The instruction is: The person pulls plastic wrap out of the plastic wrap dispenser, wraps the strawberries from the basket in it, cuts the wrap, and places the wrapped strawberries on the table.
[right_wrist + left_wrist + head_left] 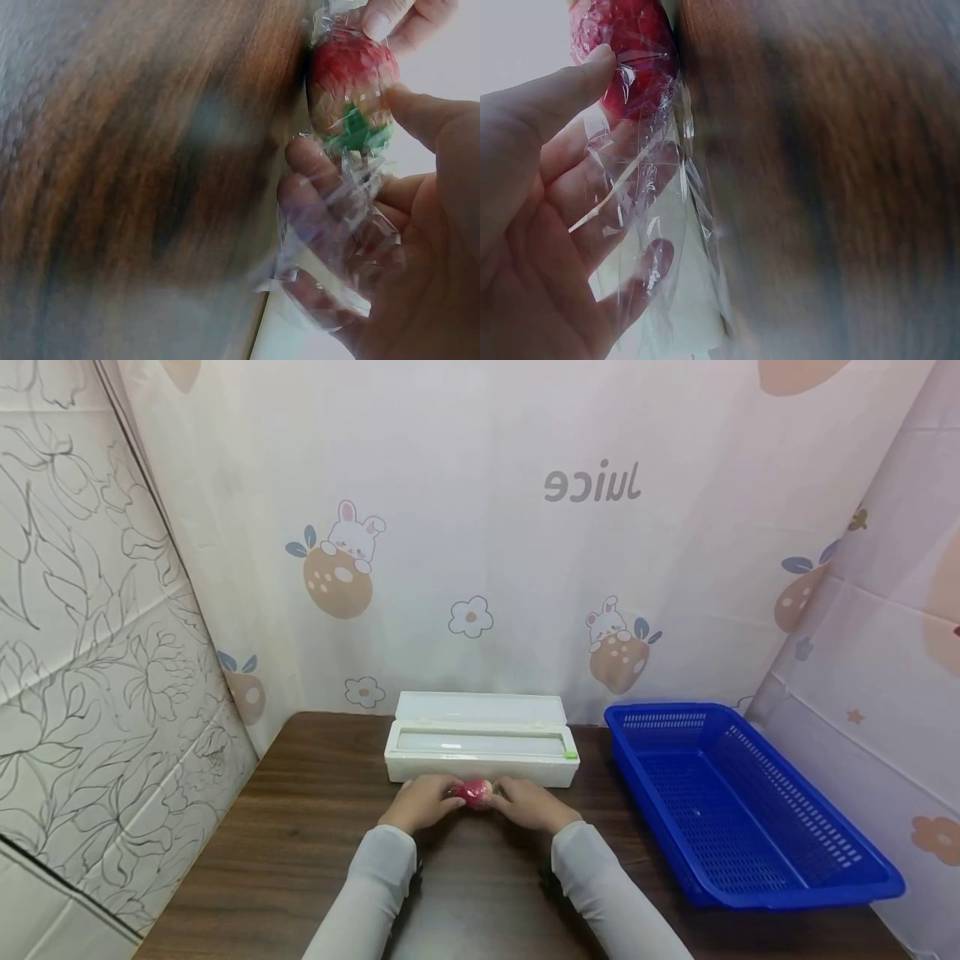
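A strawberry [474,793], red at the tip and paler toward its green leaves, is held just above or on the table in front of the white box. Clear plastic film [652,187] is wrapped around it, its loose ends trailing on both sides. My left hand [422,802] pinches the red end, thumb on top and fingers behind the film. From the other side my right hand [534,803] holds the leafy end, thumb against the fruit. In the right wrist view, crumpled film [322,247] lies across the right fingers.
Behind the hands stands a long white film dispenser box [480,768], lid [480,706] raised, with a small green piece at its right end. A blue plastic basket [652,802] sits on the right of the dark wooden table [285,827]. Printed curtains enclose the table.
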The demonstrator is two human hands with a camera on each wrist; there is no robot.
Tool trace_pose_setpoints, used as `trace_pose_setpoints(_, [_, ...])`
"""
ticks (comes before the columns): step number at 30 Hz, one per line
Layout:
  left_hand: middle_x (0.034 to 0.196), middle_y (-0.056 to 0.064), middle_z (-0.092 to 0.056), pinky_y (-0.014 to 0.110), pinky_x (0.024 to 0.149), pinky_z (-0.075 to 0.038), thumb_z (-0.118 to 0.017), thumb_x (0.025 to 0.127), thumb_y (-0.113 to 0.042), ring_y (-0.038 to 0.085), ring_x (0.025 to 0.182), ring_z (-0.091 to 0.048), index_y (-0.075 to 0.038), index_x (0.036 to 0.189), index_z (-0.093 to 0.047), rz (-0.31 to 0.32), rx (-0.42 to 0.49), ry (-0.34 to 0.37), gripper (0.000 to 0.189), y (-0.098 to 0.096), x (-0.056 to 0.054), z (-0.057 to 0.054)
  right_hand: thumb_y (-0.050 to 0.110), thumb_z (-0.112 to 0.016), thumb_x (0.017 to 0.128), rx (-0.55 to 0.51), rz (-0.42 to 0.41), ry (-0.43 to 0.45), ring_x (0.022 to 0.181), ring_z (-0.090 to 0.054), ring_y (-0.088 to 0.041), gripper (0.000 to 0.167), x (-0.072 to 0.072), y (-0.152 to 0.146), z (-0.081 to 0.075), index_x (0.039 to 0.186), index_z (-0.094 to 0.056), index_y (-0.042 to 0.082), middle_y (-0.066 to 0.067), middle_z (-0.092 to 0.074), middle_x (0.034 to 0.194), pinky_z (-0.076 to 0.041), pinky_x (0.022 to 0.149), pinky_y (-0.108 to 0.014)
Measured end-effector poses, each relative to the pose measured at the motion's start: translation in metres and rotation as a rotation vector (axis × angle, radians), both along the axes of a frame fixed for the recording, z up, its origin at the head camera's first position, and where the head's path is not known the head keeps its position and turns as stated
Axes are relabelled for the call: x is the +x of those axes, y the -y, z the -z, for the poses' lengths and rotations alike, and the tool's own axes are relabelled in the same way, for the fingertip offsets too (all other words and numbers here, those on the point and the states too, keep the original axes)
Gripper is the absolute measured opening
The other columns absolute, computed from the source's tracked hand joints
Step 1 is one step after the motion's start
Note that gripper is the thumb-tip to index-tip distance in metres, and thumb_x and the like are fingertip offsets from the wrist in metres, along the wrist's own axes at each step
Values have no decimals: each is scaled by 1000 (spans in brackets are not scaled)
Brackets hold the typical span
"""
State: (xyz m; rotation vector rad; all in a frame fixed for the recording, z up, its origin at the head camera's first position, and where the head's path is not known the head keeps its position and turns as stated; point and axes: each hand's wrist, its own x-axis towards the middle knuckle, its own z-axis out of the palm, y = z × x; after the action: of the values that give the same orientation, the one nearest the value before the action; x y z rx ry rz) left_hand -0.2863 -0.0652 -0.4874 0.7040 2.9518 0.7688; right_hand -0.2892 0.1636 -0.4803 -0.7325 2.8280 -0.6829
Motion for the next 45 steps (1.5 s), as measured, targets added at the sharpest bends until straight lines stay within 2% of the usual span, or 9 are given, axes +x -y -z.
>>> trace_pose_setpoints(6, [103, 1, -73, 43, 80, -44, -73, 92, -36, 21, 97, -67, -18, 109, -67, -76, 34, -20, 25, -1, -1, 1, 45, -52, 103, 36, 65, -36, 65, -50, -15, 35, 0, 0, -1, 94, -61, 12, 3, -52, 71, -45, 64, -37])
trace_pose_setpoints(15, [100, 2, -73, 46, 81, -45, -73, 92, -34, 21, 93, -68, -17, 105, -63, -61, 49, -20, 23, 1, -2, 2, 42, -54, 103, 31, 56, -66, 63, -48, -15, 31, 1, -2, 1, 89, -60, 14, 4, -50, 69, -43, 62, -36])
trace_pose_setpoints(21, [103, -1, -72, 43, 80, -46, -74, 92, -32, 20, 97, -66, -20, 108, -67, -85, -15, -61, 22, 4, -1, 0, 44, -53, 103, 28, 46, -83, 65, -49, -14, 32, 0, -1, 2, 90, -62, 15, 5, -52, 70, -44, 64, -35])
trace_pose_setpoints(26, [106, 2, -70, 46, 84, -49, -77, 89, -28, 24, 103, -63, -17, 113, -70, -108, -97, -150, 27, 3, 11, -10, 42, -55, 103, 20, 43, -108, 63, -49, -13, 31, 0, -1, 3, 86, -62, 16, 6, -52, 69, -44, 62, -34])
trace_pose_setpoints(31, [117, 7, -67, 52, 91, -49, -77, 89, -27, 28, 114, -61, -11, 120, -67, -49, -111, -254, 37, -5, 31, -14, 43, -55, 102, 23, 58, -120, 61, -48, -12, 33, 0, -1, 4, 83, -61, 17, 7, -52, 68, -44, 60, -32])
trace_pose_setpoints(36, [137, 13, -57, 52, 99, -47, -75, 91, -29, 31, 126, -55, -5, 139, -55, 25, -140, -190, 57, -13, 41, -9, 46, -54, 102, 22, 86, -107, 60, -48, -12, 36, -1, -2, 5, 82, -61, 17, 6, -52, 67, -44, 59, -33])
trace_pose_setpoints(39, [143, 16, -52, 54, 103, -43, -73, 92, -30, 33, 130, -50, -4, 144, -51, 26, -138, -151, 62, -15, 42, -5, 47, -54, 102, 25, 93, -107, 60, -49, -12, 37, -1, -3, 6, 82, -61, 17, 6, -53, 67, -44, 60, -33])
trace_pose_setpoints(43, [144, 18, -51, 57, 102, -43, -73, 92, -29, 35, 130, -50, -4, 143, -51, 25, -106, -159, 61, -15, 41, -2, 43, -58, 101, 24, 108, -136, 67, -55, -13, 32, -1, -4, 7, 88, -67, 16, 6, -60, 74, -49, 65, -36])
trace_pose_setpoints(45, [143, 19, -51, 58, 102, -44, -73, 92, -28, 36, 129, -50, -4, 142, -52, 23, -89, -160, 60, -15, 41, -2, 38, -63, 99, 29, 122, -187, 74, -60, -15, 25, 1, -4, 7, 92, -69, 15, 4, -64, 80, -52, 70, -39])
